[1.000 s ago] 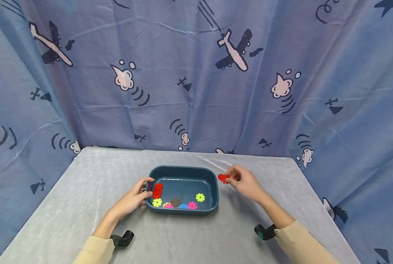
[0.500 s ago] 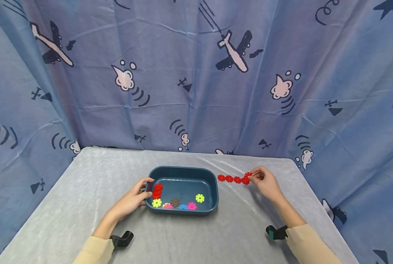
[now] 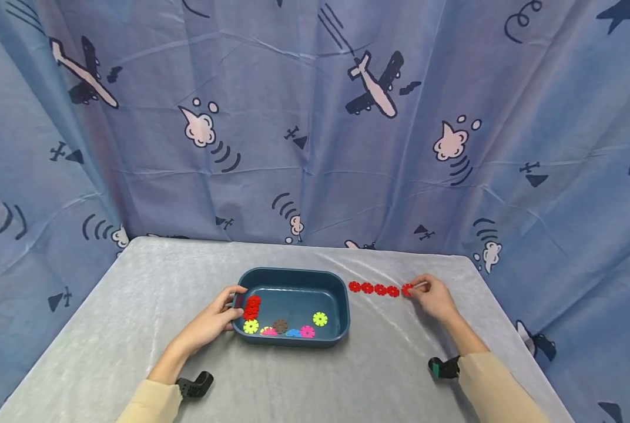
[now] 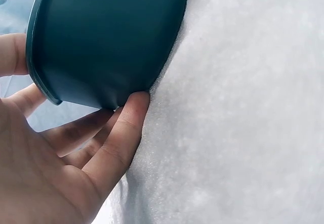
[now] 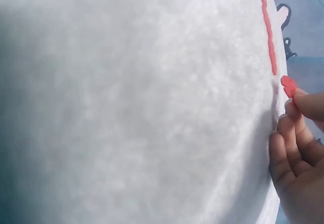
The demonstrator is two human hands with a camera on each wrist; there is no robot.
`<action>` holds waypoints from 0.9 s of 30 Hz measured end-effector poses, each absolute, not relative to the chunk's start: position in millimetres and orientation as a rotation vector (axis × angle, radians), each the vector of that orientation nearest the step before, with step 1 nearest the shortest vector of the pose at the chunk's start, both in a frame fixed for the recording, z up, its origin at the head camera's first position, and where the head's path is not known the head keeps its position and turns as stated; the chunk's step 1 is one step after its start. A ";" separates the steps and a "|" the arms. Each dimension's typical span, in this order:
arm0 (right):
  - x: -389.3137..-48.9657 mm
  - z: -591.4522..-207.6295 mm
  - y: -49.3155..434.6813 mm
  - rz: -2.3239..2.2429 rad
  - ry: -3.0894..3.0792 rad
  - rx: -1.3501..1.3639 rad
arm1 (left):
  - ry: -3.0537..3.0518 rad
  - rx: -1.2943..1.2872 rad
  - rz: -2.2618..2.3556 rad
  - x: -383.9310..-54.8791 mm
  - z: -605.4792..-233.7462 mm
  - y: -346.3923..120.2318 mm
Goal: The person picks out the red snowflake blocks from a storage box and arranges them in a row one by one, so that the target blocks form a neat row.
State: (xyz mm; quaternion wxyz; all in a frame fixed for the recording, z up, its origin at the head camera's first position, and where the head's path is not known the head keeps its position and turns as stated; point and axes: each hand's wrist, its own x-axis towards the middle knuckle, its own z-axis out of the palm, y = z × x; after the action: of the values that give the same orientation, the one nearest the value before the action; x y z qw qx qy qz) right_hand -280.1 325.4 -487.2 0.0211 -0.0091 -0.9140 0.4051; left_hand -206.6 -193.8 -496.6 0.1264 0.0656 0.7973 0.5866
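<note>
My left hand [image 3: 211,320] grips the left end of a dark teal plastic tub [image 3: 294,341], with a digit over the rim and other fingers against its outer wall [image 4: 111,42]. Inside the tub, red notched discs [image 3: 252,306] overlap in a pile by the left wall. To the right of the tub, several red notched discs [image 3: 381,289] lie flat in a row. At the right end of that row, my right hand [image 3: 434,298] pinches another red notched disc [image 3: 407,289] between thumb and fingertip. In the right wrist view this disc [image 5: 288,85] appears tilted, apart from the row.
Along the tub's near side lie a yellow-green disc [image 3: 250,326], a brown one [image 3: 280,325], a blue one [image 3: 293,333] and a pink one [image 3: 307,332]. Another yellow-green disc [image 3: 320,319] is at right. A white cloth [image 3: 389,382] covers the table; a patterned blue curtain [image 3: 262,147] hangs behind.
My right hand has moved right, away from the tub, leaving red discs in a row. It now holds one lower, at the row's right end. The left hand stays on the tub.
</note>
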 end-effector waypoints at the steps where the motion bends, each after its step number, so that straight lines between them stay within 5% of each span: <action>1: -280.9 -488.4 326.1 1.236 -2.850 -0.030 | 2.321 0.192 1.707 -206.5 -496.5 -193.8; 27: -286.2 -492.5 328.0 1.009 -3.003 0.057 | 2.309 0.192 1.719 -206.0 -496.5 -194.8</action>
State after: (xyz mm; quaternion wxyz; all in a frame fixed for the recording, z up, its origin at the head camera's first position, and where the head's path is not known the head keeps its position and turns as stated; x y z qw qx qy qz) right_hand -286.2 328.0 -492.5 -0.0136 0.0180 -0.9477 0.3185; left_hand -206.0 -194.8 -496.5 0.1279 0.0661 0.7938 0.5909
